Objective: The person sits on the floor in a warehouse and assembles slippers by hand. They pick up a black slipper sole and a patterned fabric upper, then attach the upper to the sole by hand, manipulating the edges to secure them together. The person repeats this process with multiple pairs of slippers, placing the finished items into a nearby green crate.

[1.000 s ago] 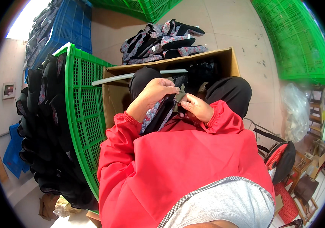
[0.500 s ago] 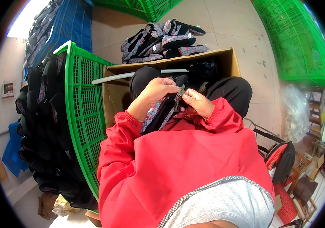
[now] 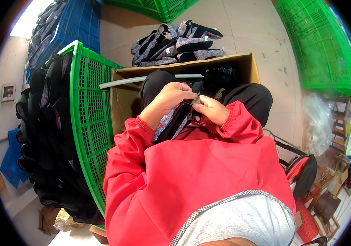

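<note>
My left hand [image 3: 168, 99] and my right hand [image 3: 211, 110] meet above my lap, fingertips pinched close together. Between them is a small dark piece, too small and too covered by the fingers to name. Below the left wrist, a black shoe with grey-and-red floral lining [image 3: 165, 123] rests against me, partly hidden by hand and sleeve. Just past the hands stands an open cardboard box [image 3: 247, 67] between my knees, with dark things inside. A pale grey tube [image 3: 128, 82] lies across the box and passes behind my left knee.
A green crate [image 3: 91, 123] stands at my left beside many stacked black shoes [image 3: 46, 135]. More floral-lined shoes [image 3: 171, 45] are heaped on the floor beyond the box. Another green crate [image 3: 319, 45] and a clear plastic bag [image 3: 319, 121] are at the right.
Both hands stay together at the same spot, with only small shifts of the fingers around the dark piece. The shoe and box have not moved.
</note>
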A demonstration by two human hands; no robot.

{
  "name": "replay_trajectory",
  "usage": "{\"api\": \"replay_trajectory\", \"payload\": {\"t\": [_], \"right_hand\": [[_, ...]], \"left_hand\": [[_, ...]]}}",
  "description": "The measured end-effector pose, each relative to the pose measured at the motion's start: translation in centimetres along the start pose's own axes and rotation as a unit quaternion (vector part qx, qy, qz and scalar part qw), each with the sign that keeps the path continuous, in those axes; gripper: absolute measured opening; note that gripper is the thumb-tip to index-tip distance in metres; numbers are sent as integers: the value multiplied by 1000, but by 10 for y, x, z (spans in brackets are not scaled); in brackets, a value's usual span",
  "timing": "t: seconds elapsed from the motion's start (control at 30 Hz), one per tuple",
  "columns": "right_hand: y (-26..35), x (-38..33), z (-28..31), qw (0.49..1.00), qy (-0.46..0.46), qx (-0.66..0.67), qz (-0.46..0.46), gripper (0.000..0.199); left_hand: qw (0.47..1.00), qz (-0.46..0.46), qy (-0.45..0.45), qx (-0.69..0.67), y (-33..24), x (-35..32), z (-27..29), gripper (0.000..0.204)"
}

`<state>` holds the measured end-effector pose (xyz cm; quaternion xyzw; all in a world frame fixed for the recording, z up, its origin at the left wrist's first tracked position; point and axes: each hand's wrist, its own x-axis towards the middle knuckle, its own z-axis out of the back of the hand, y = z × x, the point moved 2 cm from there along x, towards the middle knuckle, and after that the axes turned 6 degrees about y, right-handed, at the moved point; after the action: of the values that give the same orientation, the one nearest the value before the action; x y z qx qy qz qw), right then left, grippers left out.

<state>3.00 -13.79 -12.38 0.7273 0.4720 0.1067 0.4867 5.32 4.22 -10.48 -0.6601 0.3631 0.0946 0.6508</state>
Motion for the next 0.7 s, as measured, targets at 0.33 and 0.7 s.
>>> {"api": "replay_trajectory", "payload": {"t": [0.33,0.7], "right_hand": [[-1,2,3,999,13,34,-23,22],[-4,4,5,999,-19,30,-15,18]], "left_hand": [[999,7,-21,35,-6,-2,-4,12],[998,14,-30,58,-6,1,-5,12]]}}
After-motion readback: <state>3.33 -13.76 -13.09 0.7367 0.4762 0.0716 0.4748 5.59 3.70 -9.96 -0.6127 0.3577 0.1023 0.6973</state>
